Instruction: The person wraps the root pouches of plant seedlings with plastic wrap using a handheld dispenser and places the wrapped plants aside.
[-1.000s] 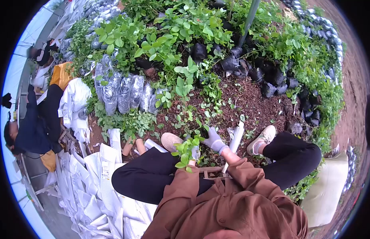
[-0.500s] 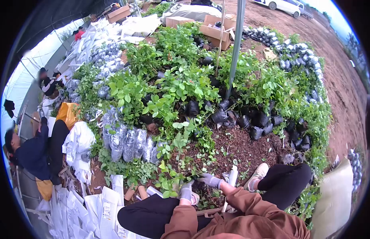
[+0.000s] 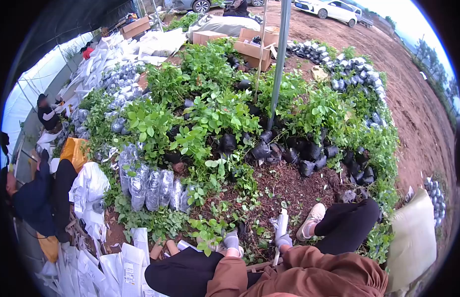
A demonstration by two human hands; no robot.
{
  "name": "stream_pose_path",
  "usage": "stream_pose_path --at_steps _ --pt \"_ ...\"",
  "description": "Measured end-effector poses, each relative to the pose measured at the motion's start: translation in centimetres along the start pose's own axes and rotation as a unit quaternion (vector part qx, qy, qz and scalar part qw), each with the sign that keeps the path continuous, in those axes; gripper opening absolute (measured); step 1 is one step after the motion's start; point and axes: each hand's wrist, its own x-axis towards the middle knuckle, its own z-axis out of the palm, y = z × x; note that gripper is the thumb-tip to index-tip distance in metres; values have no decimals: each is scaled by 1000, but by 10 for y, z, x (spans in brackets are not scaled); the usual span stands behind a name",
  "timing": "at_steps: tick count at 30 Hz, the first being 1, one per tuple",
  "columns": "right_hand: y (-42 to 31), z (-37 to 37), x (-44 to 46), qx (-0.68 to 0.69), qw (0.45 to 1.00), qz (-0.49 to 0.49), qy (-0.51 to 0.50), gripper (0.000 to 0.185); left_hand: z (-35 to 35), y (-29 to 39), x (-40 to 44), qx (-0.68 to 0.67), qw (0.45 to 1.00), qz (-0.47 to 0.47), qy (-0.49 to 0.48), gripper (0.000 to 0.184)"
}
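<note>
My left hand [image 3: 231, 240], in a grey glove, is closed at the base of a leafy green seedling [image 3: 208, 231], whose leaves spread out to the left. Something dark shows beside these fingers, too small to make out. My right hand [image 3: 283, 241], also gloved, grips the lower part of a white roll [image 3: 281, 222] that stands nearly upright between my legs. A thin pale stick [image 3: 276, 257] extends below that hand. Dark brown loose soil [image 3: 274, 190] lies in front of both hands.
Black-potted seedlings [image 3: 230, 143] crowd the ground ahead around a metal pole [image 3: 278, 69]. Wrapped silvery bundles [image 3: 152, 190] stand at left, near white packaging sheets [image 3: 132, 267]. A person in dark clothes [image 3: 34, 203] sits at far left. Cardboard boxes [image 3: 252, 53] lie behind.
My right hand has left the plant beside my left hand and moved right onto the white roll. My left hand stays at the seedling. The view has shifted slightly.
</note>
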Motion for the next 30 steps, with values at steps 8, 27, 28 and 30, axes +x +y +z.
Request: stream_pose_path --at_steps 8,27,28,30 --pt "53 61 54 -84 991 -7 -108 48 2 0 -9 -7 1000 -13 -1 38" --pt "-19 -96 -100 282 867 -67 -405 19 6 28 5 -14 999 26 -23 43" --pt "-24 -106 -109 275 875 -83 -390 20 6 28 6 -13 999 33 -27 43" --pt "-11 -74 -77 218 909 -53 -352 26 8 32 4 -12 999 38 -24 44"
